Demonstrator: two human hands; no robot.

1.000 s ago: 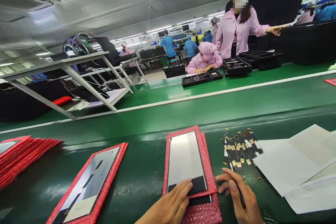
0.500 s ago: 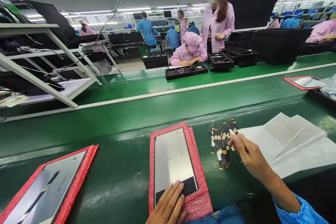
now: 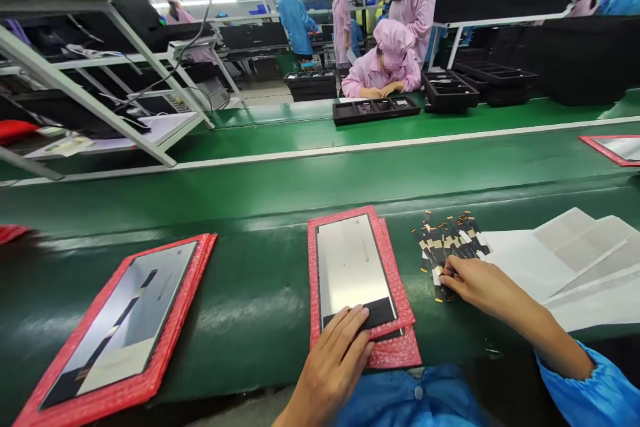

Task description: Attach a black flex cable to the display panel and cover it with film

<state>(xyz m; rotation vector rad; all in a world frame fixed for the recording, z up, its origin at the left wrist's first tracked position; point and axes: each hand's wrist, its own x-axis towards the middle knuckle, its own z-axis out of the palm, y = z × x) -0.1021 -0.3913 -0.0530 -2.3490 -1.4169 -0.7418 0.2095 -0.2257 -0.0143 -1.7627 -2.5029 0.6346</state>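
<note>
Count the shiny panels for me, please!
3 show: the left panel, the middle panel with the left hand on its near end, and the right-edge panel, partly cut off. More may be hidden underneath.

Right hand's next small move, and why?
I'd ease one strip out of the heap of thin black strips with gold-coloured ends: the right hand is at its near edge, fingers drawn together, grip contents unclear, while the left hand rests on the flat, silver rectangular panel with a black band.
</note>
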